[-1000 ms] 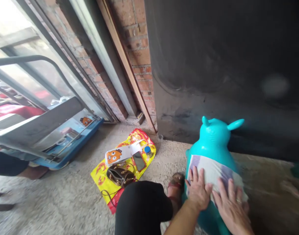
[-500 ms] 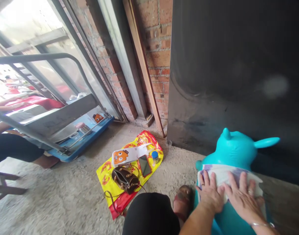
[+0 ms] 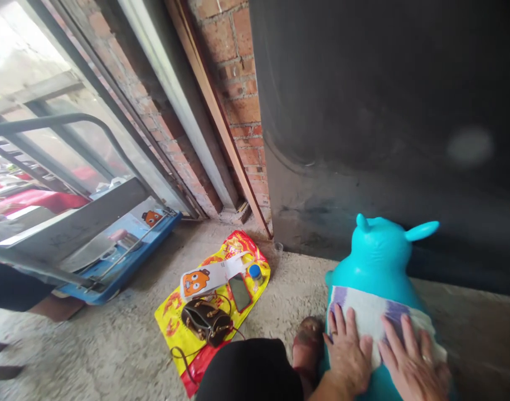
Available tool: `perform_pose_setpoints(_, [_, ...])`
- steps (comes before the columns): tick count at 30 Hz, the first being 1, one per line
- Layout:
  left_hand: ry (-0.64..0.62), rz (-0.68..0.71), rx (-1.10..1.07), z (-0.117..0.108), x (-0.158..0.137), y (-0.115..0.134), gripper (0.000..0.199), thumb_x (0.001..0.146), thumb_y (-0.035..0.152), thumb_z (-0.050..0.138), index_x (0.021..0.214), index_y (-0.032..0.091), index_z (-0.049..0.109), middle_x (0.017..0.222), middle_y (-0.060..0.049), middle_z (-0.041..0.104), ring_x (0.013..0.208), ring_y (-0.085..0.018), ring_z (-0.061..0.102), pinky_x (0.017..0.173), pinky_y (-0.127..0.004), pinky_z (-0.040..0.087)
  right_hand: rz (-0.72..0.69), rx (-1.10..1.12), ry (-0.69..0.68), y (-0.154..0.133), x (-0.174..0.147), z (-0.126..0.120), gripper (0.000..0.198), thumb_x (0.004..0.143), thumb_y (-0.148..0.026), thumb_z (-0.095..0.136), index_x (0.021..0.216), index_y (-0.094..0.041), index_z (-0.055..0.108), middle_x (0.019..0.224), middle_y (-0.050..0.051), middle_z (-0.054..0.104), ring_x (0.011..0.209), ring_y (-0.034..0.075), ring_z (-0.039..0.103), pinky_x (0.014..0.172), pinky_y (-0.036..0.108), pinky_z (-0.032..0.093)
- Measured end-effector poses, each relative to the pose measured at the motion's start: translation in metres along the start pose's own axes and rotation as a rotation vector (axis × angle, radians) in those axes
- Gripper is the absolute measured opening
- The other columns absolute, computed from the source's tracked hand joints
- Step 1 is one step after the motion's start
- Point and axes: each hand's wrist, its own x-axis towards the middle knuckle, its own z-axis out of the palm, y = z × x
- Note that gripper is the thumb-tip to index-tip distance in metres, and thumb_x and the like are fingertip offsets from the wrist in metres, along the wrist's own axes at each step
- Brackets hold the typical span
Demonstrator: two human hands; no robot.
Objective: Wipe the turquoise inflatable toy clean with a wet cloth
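At lower right, left hand [image 3: 347, 353] and right hand [image 3: 417, 362] lie spread flat, gripping nothing, seemingly pinning a white-and-purple cloth [image 3: 365, 303] against a rounded, glossy turquoise animal figure [image 3: 378, 259]

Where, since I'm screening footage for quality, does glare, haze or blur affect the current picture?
Head view: daylight whitens the upper left beyond the cart; same view: a pale hazy spot shows over the dark panel; same view: left hand and right hand, on the cloth, look slightly soft.
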Motion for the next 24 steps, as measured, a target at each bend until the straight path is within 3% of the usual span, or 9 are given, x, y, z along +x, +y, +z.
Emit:
perform_pose_setpoints(5, [0.011,-0.016,0.026,-0.015,0.035,0.015,0.066,0.088,0.055,0.024,0.148,0.034,0.005,0.158,0.003,-0.009,0.144,-0.028,-0.01,0.109,-0.071,0.013,0.104,-0.061,-0.034,0.002,0.06,-0.002,0.056,0.091,-0.045,0.02,0.142,-0.028,0.036,0.156,0.011,0.011,0.136,0.044,0.021,0.092,0.072,0.03])
perform_pose_setpoints(8, [0.026,-0.024,0.029,-0.022,0.038,0.021,0.067,0.088,0.055,0.025,0.148,0.032,0.005,0.158,0.001,-0.007,0.145,-0.028,-0.008,0.108,-0.071,0.017,0.116,-0.071,-0.072,-0.004,0.066,-0.008,0.055,0.094,-0.046,0.016,0.142,-0.029,0.035,0.157,0.011,0.008,0.136,0.044,0.021,0.093,0.07,0.031])
perform_pose_setpoints(11, [0.043,-0.022,0.054,-0.021,0.018,0.019,0.065,0.089,0.051,0.022,0.148,0.029,0.006,0.158,-0.001,-0.004,0.145,-0.029,-0.004,0.109,-0.069,0.017,0.114,-0.066,0.011,-0.013,0.035,-0.005,0.055,0.094,-0.047,0.016,0.141,-0.028,0.038,0.156,0.011,0.01,0.136,0.043,0.022,0.092,0.07,0.032])
perform_pose_setpoints(15, [0.068,-0.018,0.142,-0.011,-0.014,0.008,0.061,0.09,0.046,0.027,0.148,0.028,0.014,0.158,0.001,0.001,0.145,-0.024,0.002,0.117,-0.054,0.016,0.104,-0.078,0.13,-0.022,-0.034,0.015,0.051,0.093,-0.045,0.022,0.136,-0.031,0.047,0.154,0.008,0.021,0.137,0.042,0.023,0.09,0.067,0.037])
perform_pose_setpoints(18, [0.096,-0.031,0.198,-0.005,-0.016,0.003,0.059,0.091,0.043,0.027,0.147,0.029,0.016,0.157,0.002,0.003,0.145,-0.024,0.003,0.115,-0.055,0.018,0.129,-0.09,0.1,-0.028,-0.052,0.022,0.048,0.091,-0.045,0.03,0.134,-0.033,0.048,0.151,0.008,0.03,0.135,0.043,0.027,0.087,0.065,0.041])
perform_pose_setpoints(20, [0.114,-0.04,0.242,-0.004,-0.006,0.005,0.058,0.092,0.041,0.025,0.147,0.029,0.015,0.157,0.001,0.002,0.145,-0.025,0.002,0.113,-0.061,0.019,0.194,-0.087,0.069,-0.028,-0.034,0.015,0.048,0.091,-0.045,0.033,0.136,-0.034,0.045,0.153,0.008,0.026,0.136,0.043,0.024,0.091,0.066,0.038])
perform_pose_setpoints(24, [0.142,-0.033,0.267,-0.012,0.027,0.021,0.056,0.093,0.039,0.022,0.147,0.027,0.016,0.158,-0.002,0.004,0.145,-0.026,-0.001,0.11,-0.065,0.021,0.218,-0.021,-0.025,-0.021,0.036,-0.013,0.05,0.092,-0.045,0.038,0.141,-0.038,0.035,0.157,0.007,0.01,0.14,0.041,0.012,0.097,0.066,0.032])
